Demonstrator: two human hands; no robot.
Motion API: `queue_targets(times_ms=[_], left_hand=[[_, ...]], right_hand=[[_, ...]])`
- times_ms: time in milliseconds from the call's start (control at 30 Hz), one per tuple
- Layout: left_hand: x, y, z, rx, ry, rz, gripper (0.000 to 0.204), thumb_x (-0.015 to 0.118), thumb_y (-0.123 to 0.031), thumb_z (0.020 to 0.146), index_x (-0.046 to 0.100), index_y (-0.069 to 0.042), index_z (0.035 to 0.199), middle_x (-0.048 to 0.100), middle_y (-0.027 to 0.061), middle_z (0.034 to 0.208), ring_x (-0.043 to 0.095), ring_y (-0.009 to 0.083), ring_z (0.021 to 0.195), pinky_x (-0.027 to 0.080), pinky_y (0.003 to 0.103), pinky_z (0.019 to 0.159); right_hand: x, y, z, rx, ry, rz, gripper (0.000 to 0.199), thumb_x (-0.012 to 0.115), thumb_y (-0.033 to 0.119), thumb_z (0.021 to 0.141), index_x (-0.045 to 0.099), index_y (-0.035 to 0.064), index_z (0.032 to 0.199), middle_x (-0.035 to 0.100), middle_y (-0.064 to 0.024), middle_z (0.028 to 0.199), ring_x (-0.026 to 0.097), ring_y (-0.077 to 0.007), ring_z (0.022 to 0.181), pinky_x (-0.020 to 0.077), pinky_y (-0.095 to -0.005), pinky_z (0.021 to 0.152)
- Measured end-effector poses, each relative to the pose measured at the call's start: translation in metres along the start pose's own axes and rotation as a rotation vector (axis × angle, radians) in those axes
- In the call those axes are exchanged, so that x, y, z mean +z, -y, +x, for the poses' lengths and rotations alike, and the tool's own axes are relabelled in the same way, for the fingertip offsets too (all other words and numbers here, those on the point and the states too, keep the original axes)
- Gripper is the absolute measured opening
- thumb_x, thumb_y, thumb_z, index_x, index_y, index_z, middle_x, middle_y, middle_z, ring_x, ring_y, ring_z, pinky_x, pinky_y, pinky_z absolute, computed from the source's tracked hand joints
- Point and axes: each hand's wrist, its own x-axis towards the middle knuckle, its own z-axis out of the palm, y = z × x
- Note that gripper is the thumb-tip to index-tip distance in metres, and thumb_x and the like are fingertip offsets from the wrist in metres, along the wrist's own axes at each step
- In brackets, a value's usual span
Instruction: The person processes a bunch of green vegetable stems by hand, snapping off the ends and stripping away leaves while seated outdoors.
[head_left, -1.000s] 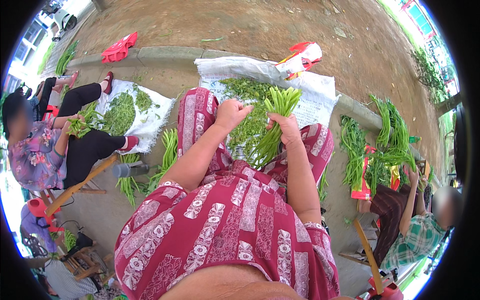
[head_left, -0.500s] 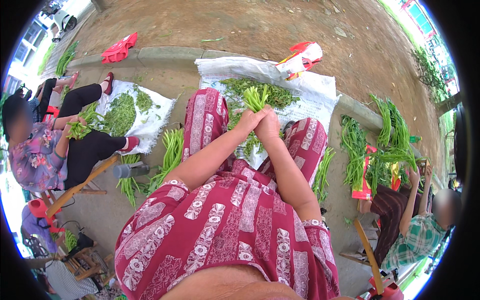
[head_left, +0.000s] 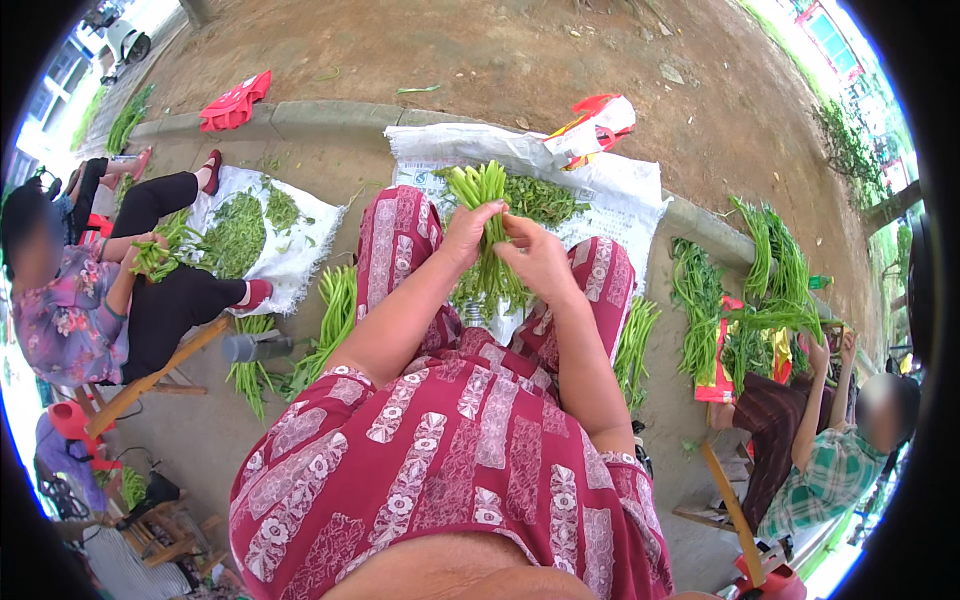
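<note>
Between my knees, my left hand (head_left: 466, 232) is wrapped round a thick bunch of leafy green stems (head_left: 478, 184). The pale stem ends point up and away from me, and the leafier part hangs below the grip. My right hand (head_left: 538, 262) is at the bunch's right side, its bent fingers closed against the stems; the fingertips are partly hidden. Beneath the bunch, a white woven sack (head_left: 630, 205) lies spread on the ground, bearing a heap of loose green leaves (head_left: 545, 200).
More green stems (head_left: 338, 312) lie left of my legs, and others (head_left: 632, 350) to the right. A red and white bag (head_left: 598, 125) rests on the sack's far edge by a low kerb (head_left: 320, 114). Seated people handle greens at left (head_left: 75, 310) and right (head_left: 830, 480).
Both hands were together round the bunch. The right hand has shifted down and right along its side; the bunch has moved slightly left and more of its leafy lower part shows.
</note>
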Motion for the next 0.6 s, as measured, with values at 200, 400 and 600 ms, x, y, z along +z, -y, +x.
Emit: queue_targets(times_ms=[200,400,600], left_hand=[[0.009,-0.020,-0.011,-0.225,0.229,-0.059,0.015,0.060,-0.013,0.082,0.058,0.000,0.090,0.059,0.0090,0.069,0.059,0.0201,0.056,0.052,0.035,0.051],[0.010,-0.021,-0.020,-0.277,0.329,0.084,0.022,0.062,-0.013,0.081,0.057,-0.003,0.100,0.057,0.0077,0.064,0.056,0.0171,0.049,0.049,0.029,0.043],[0.011,-0.025,-0.026,-0.305,0.385,0.157,0.023,0.065,-0.014,0.080,0.057,-0.005,0.100,0.057,0.0060,0.066,0.056,0.0146,0.051,0.048,0.027,0.044]], right_hand=[[-0.033,-0.039,0.009,0.207,-0.238,0.597,0.015,0.062,0.009,0.083,0.065,0.0003,0.095,0.062,0.0001,0.077,0.054,-0.0048,0.066,0.0443,-0.0188,0.059],[-0.026,-0.024,0.010,0.177,-0.070,0.728,0.019,0.066,0.010,0.081,0.064,-0.0004,0.096,0.062,-0.0013,0.078,0.055,-0.0060,0.065,0.0459,-0.0193,0.060],[-0.026,-0.028,0.012,0.193,-0.021,0.674,0.014,0.066,0.009,0.080,0.065,0.0001,0.090,0.062,-0.0005,0.074,0.052,-0.0055,0.062,0.0441,-0.0194,0.057]])
